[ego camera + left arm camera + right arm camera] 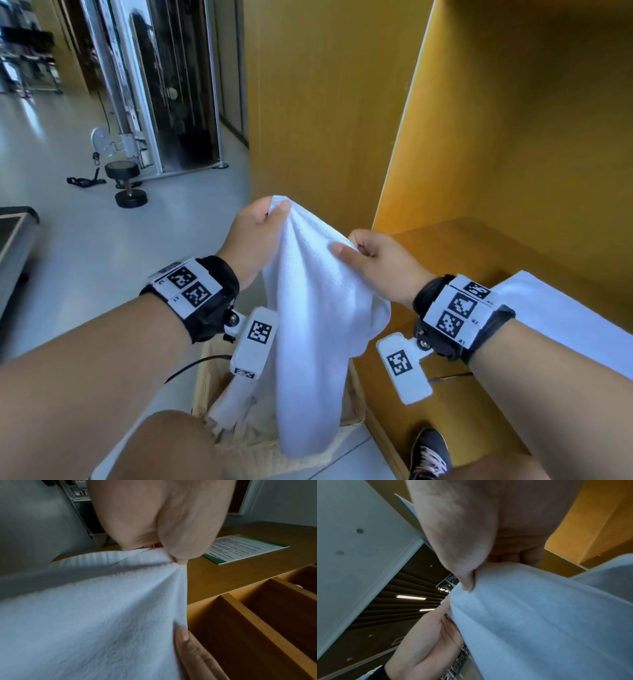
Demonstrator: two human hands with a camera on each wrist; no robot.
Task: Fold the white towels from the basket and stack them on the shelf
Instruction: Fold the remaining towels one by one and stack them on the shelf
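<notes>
While towel (308,308) hangs bunched above basket (346,421), step in hand: finding corners. Left hand (255,236) pinches top edge; right hand (380,260) pinches edge beside it. Next: spread hands apart, fold, stack on shelf (479,246) by folded towel (561,315).

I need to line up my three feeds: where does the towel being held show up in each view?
Head: towel hangs at centre, between both hands, above the basket.
Left wrist: towel fills the lower left.
Right wrist: towel fills the lower right.
Shared landmark: the left hand pinching the towel's edge.
</notes>
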